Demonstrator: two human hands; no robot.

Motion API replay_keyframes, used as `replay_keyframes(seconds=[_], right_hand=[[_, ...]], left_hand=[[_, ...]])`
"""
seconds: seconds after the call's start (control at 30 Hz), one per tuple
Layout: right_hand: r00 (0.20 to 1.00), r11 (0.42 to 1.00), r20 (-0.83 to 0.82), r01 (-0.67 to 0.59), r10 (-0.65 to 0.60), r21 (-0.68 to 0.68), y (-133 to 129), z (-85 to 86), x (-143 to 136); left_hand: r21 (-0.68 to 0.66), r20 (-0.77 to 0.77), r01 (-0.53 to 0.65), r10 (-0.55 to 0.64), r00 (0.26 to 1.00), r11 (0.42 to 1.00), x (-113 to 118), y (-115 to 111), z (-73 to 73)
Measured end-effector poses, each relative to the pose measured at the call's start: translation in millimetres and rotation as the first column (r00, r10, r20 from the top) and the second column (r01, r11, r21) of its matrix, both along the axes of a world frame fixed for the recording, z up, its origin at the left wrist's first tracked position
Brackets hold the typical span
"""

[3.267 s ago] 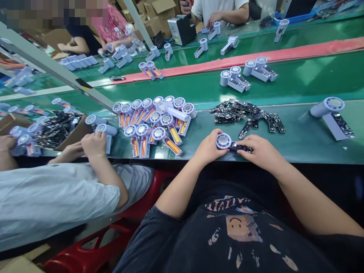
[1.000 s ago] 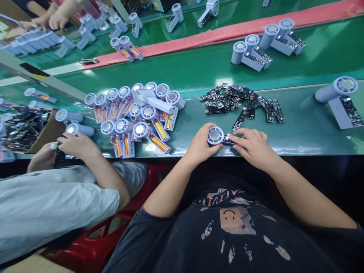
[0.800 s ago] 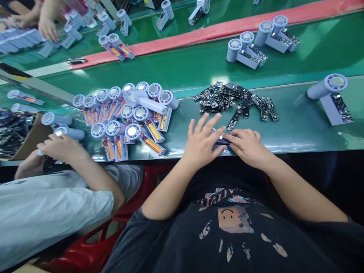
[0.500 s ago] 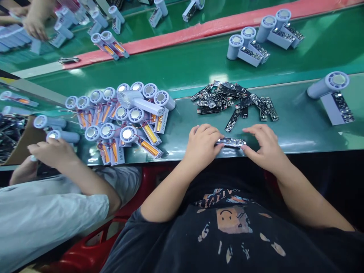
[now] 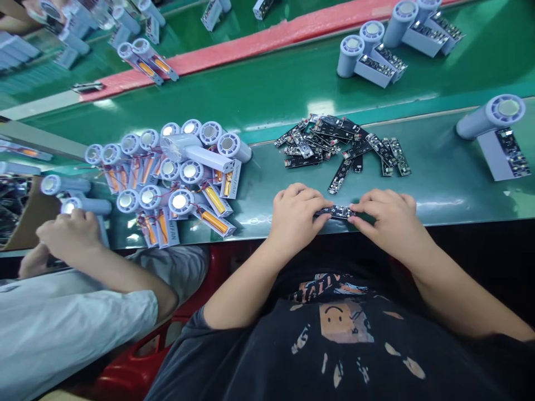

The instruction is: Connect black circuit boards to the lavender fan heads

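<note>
A narrow black circuit board (image 5: 340,211) lies level between my two hands, just above the table's front edge. My left hand (image 5: 297,214) pinches its left end between thumb and fingers. At the other end, the thumb and forefinger of my right hand (image 5: 387,218) close on the board's tip. Beyond my hands is a loose pile of similar circuit boards (image 5: 330,136), one of them pointing toward my left hand.
Several pale purple fan units (image 5: 181,201) with orange batteries crowd the table at left. One unit with a board (image 5: 489,120) stands at right; more stand on the green belt (image 5: 276,83). A co-worker's hand (image 5: 71,234) is at far left, near a cardboard box (image 5: 31,217).
My right hand's fingers have closed onto the board's right end; before, they were spread apart. The board now lies flatter. The view has shifted slightly. The co-worker's hand has moved a little.
</note>
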State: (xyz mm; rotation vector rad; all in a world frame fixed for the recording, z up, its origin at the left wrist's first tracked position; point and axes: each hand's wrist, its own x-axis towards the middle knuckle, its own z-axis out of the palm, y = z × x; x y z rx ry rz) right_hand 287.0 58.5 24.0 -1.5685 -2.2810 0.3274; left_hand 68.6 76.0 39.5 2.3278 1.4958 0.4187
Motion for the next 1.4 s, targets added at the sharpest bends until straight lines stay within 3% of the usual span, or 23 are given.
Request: replay_keyframes(seconds=[0.2, 0.37, 0.63, 0.83, 0.93, 1.03, 1.17, 1.4], right_hand=[[0.997, 0.997, -0.049, -0.062, 0.065, 0.056, 3.0, -2.6, -19.5], [0.996, 0.996, -0.050, -0.072, 0.075, 0.057, 9.6, -7.0, -27.0], [0.994, 0.996, 0.063, -0.089, 0.088, 0.016, 5.6, 8.0, -28.6], [0.976, 0.988, 0.206, -0.094, 0.067, 0.123, -2.5, 13.9, -36.5], [0.981, 0.981, 0.182, -0.094, 0.063, 0.171, -3.1, 12.4, -40.5], [0.992, 0.970, 0.089, -0.105, 0.087, 0.220, 0.5, 6.0, -43.7], [0.991, 0.957, -0.013, -0.127, 0.135, 0.260, 7.5, -2.6, -44.6], [0.989, 0.977, -0.032, -0.138, 0.145, 0.161, 12.3, 1.7, -48.4]], left_hand=[[-0.071, -0.021, -0.035, 0.034, 0.999, 0.997, 1.4, 2.4, 4.6], [-0.059, 0.055, 0.060, -0.056, 0.997, 0.996, -14.0, 4.6, 10.4], [-0.100, -0.205, 0.173, -0.190, 0.960, 0.980, -13.2, 17.0, 27.3], [-0.141, -0.291, 0.254, -0.285, 0.913, 0.957, -8.4, 23.9, 33.5], [-0.124, -0.206, 0.243, -0.264, 0.942, 0.962, -14.6, 21.0, 24.6], [-0.021, -0.008, 0.253, -0.253, 0.967, 0.967, -26.3, 16.1, 9.5], [0.109, 0.236, 0.239, -0.258, 0.937, 0.965, -45.4, 11.2, -5.7], [-0.001, 0.497, 0.183, -0.158, 0.853, 0.983, -55.5, 10.9, -34.1]])
